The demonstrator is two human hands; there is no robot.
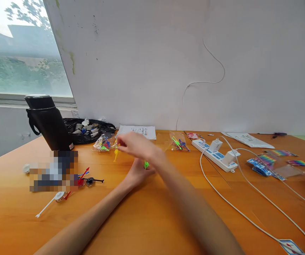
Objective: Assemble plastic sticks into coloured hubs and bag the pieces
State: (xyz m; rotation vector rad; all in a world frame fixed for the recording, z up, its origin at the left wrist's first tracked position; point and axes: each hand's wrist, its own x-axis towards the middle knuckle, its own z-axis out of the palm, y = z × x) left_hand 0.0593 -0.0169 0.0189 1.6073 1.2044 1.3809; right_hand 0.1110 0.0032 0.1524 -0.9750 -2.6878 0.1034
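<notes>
Two hands crossed: right hand (pixel 133 144) pinches yellow pick (pixel 116 154); left hand (pixel 137 172) closed on green piece (pixel 146 164).

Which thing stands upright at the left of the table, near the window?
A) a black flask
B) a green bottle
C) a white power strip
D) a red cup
A: the black flask stands upright at the table's left end, below the window.

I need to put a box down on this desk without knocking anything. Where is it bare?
Bare wood lies along the near edge of the table, between the white stick and the white cables. Crowded: around the black flask, the small bags, and the power strip at right.
</notes>
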